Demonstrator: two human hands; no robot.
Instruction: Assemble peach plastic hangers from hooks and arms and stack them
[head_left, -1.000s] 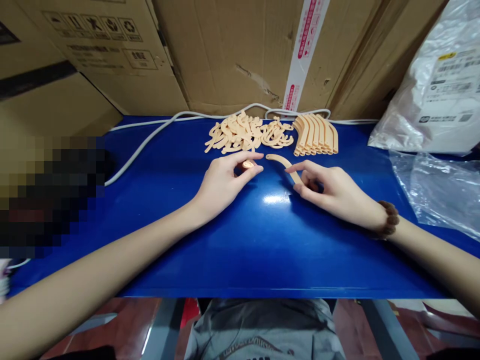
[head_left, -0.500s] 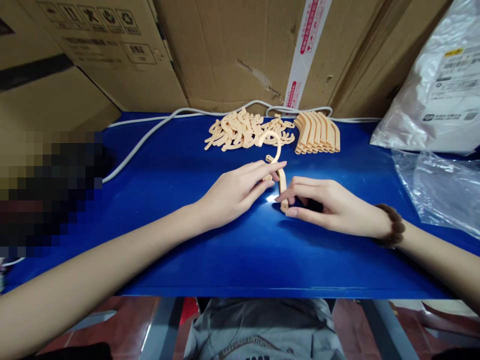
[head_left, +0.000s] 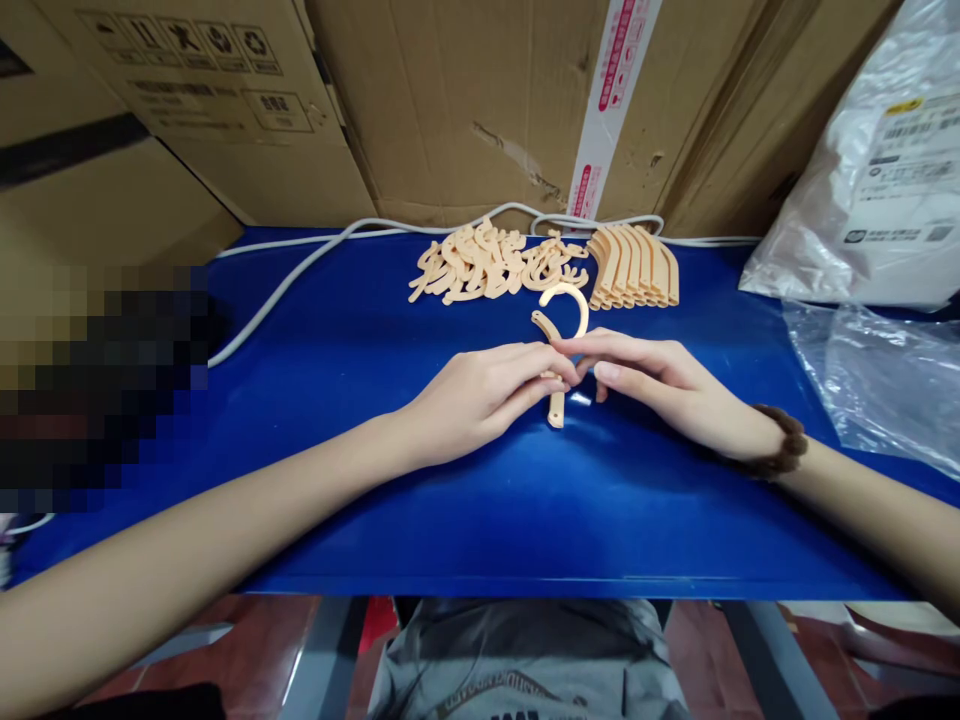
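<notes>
A beige plastic folding hanger (head_left: 556,408), with a curved hook (head_left: 583,305) and narrow arms, is held just above the blue table. My left hand (head_left: 487,390) is closed on its middle, fingers and thumb pinching it from the left; the joint is covered by my fingers. From the right, my right hand (head_left: 660,375) touches it with the fingertips near the base of the hook, its index finger reaching across and its thumb a little apart. One arm end points away from me, the other toward me.
Behind my hands lie a loose heap of beige hook pieces (head_left: 480,260) and a neat stack of curved arm pieces (head_left: 634,268). A white cable (head_left: 285,285) runs along the back. Cardboard boxes (head_left: 465,110) wall the rear; a plastic-wrapped parcel (head_left: 862,220) stands at the right.
The hanger has turned, its hook swinging right and toward me. My right hand has moved from the near arm end up to the hook's base; my left hand has shifted slightly right and nearer.
</notes>
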